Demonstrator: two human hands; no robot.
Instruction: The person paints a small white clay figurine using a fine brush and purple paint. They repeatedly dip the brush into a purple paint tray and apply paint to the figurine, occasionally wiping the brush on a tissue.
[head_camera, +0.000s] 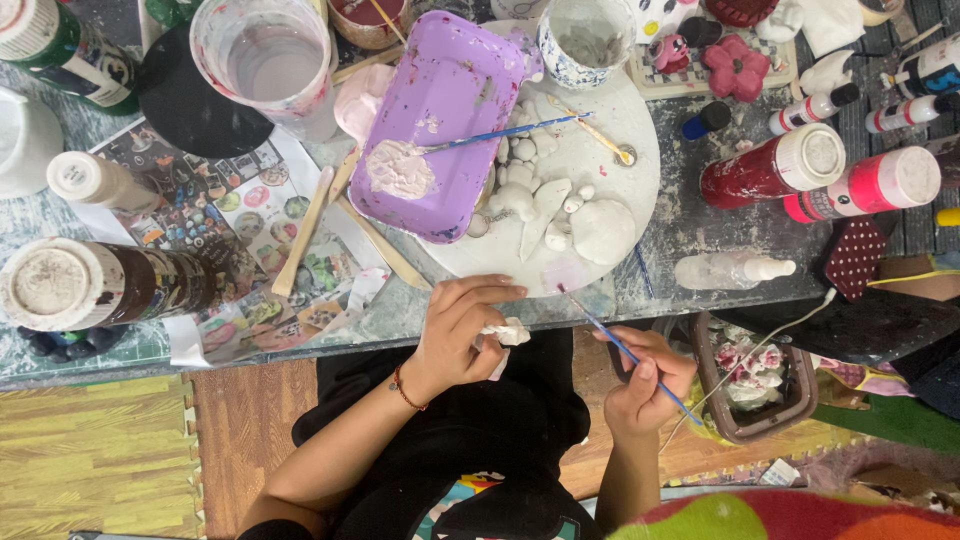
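The worktable (700, 225) fills the upper part of my view, its grey marbled top crowded with paint bottles. On it, just above my hands, lies the round white board (590, 265) with unpainted white clay pieces (545, 205) spread over it. The purple tray (440, 110) rests tilted over the board's left side, a smear of pale pink paint in its lower corner and a blue-handled brush (500, 133) lying across its rim. A clear cup of cloudy water (265, 60) stands to the upper left, and a red paint bottle (770, 165) lies on its side to the right.

My left hand (455, 335) is curled at the table's near edge, thumb and fingertips pinched shut around a small white clay piece (505, 332), held just below the board and clear of the tabletop. A thin red bracelet sits on that wrist.

My right hand (645, 385) is lower and to the right, closed in a pencil grip on a thin blue paintbrush (625, 352). Its bristle end points up and left toward the board's edge, near but apart from the clay piece.
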